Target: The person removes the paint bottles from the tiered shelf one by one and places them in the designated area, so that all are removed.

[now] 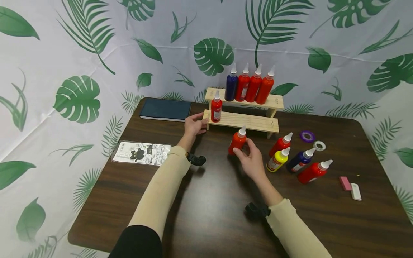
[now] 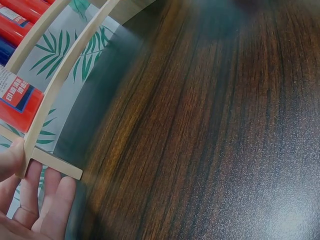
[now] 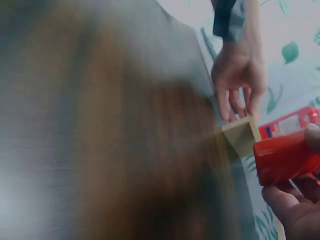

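Observation:
My right hand (image 1: 251,161) grips a red paint bottle (image 1: 237,143) with a white nozzle, held just in front of a two-tier wooden rack (image 1: 255,121). In the right wrist view the bottle (image 3: 282,159) lies between thumb and fingers. At the rack's left end my left hand (image 1: 194,126) pinches the lower board, thumb above and fingers by the leg (image 2: 57,162). Another red bottle (image 1: 216,109) stands at the left of the lower tier. On the upper tier, a dark blue bottle (image 1: 231,86) stands left of three red bottles (image 1: 254,87).
To the right stand a yellow bottle (image 1: 275,163), a blue bottle (image 1: 298,162) and two red bottles (image 1: 311,173). Beyond them lie purple tape (image 1: 301,137), white tape (image 1: 323,144) and two erasers (image 1: 345,183). A dark notebook (image 1: 166,108) and a ruler set (image 1: 140,153) lie left.

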A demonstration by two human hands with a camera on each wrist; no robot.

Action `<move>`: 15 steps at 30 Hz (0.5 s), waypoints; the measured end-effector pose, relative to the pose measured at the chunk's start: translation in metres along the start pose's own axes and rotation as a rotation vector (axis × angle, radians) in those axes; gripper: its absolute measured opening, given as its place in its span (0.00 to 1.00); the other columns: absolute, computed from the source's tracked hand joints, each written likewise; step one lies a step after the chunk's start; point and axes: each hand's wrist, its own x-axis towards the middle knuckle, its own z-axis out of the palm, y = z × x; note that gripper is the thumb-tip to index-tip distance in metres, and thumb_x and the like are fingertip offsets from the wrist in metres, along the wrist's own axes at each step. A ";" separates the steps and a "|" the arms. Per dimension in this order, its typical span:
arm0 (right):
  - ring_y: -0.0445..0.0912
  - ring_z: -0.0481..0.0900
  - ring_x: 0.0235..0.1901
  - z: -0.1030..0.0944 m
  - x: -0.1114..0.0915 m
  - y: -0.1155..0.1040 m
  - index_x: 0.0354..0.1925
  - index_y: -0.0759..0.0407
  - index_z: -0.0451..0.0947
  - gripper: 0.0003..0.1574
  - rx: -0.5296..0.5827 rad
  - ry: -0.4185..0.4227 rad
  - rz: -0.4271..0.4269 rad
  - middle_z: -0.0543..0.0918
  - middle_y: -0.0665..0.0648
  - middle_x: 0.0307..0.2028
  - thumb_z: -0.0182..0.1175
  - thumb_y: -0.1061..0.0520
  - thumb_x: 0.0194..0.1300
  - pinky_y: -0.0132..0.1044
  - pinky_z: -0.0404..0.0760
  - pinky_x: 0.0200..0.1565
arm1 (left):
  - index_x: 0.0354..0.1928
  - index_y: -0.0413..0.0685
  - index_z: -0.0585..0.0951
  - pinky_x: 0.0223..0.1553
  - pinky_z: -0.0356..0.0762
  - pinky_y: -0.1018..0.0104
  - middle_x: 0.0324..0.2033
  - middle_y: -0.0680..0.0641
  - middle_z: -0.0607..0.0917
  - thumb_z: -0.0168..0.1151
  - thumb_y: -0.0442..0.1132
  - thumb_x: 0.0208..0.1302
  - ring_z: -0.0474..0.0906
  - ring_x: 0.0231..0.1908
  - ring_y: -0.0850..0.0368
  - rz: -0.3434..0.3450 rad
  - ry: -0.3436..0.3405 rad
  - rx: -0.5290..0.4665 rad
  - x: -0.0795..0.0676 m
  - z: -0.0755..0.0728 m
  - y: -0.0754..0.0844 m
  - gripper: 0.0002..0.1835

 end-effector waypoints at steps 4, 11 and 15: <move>0.57 0.74 0.58 -0.016 -0.036 0.012 0.61 0.64 0.67 0.31 -0.008 -0.020 0.051 0.75 0.64 0.58 0.64 0.57 0.63 0.45 0.75 0.56 | 0.56 0.54 0.81 0.35 0.85 0.63 0.46 0.44 0.83 0.70 0.40 0.58 0.85 0.40 0.50 0.002 0.005 0.003 0.000 -0.002 -0.001 0.22; 0.57 0.73 0.58 -0.049 -0.088 0.026 0.62 0.65 0.65 0.31 -0.034 0.051 0.089 0.74 0.65 0.58 0.64 0.60 0.63 0.25 0.73 0.52 | 0.55 0.54 0.82 0.33 0.85 0.63 0.45 0.44 0.83 0.70 0.40 0.57 0.85 0.40 0.49 0.005 0.001 -0.004 -0.001 -0.003 -0.001 0.22; 0.52 0.74 0.55 -0.068 -0.105 0.031 0.61 0.64 0.67 0.31 -0.105 0.171 0.139 0.75 0.63 0.58 0.64 0.60 0.63 0.19 0.73 0.48 | 0.55 0.54 0.81 0.34 0.85 0.62 0.45 0.44 0.84 0.70 0.39 0.57 0.85 0.41 0.48 0.007 -0.008 -0.015 -0.001 -0.002 0.000 0.22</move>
